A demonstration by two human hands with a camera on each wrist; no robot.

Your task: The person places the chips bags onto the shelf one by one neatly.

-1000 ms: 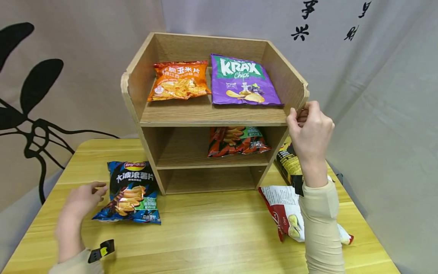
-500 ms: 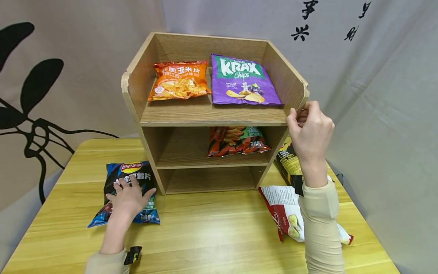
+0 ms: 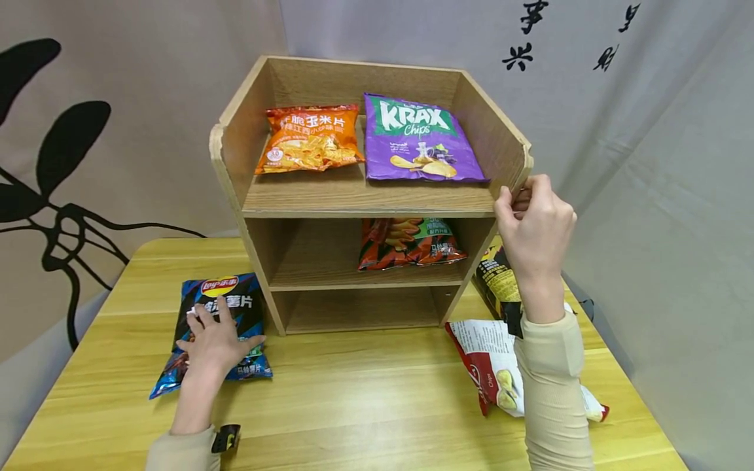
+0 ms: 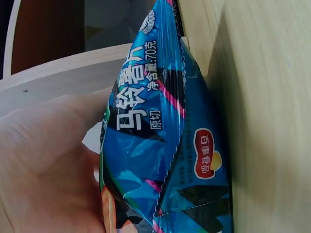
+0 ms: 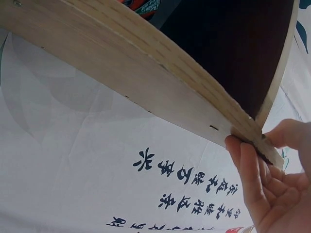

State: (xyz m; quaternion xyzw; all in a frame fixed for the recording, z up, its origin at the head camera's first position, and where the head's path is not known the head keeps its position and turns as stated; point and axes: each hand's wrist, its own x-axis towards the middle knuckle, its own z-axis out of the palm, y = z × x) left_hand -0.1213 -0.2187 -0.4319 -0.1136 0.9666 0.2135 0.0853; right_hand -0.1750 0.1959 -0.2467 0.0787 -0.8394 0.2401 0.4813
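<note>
A blue-and-black bag of potato chips lies on the table beside the wooden shelf. My left hand rests over the bag's front, fingers spread. From the left wrist, the palm faces the blue bag, whose bottom seam stands near the table surface. On the other side, my right hand pinches the front edge of the shelf's right side panel. The right wrist view has thumb and fingers of that hand on either side of the panel.
On the top shelf lie an orange bag of corn chips and a purple Krax chips bag. A red-and-black chips bag sits on the middle level. Right of the shelf are a white-and-red chips bag and a black-and-yellow bag.
My left hand has come from the bag's left side onto its front, spreading its fingers. The blue bag has shifted and tilted slightly to the left. My right hand stays on the panel.
</note>
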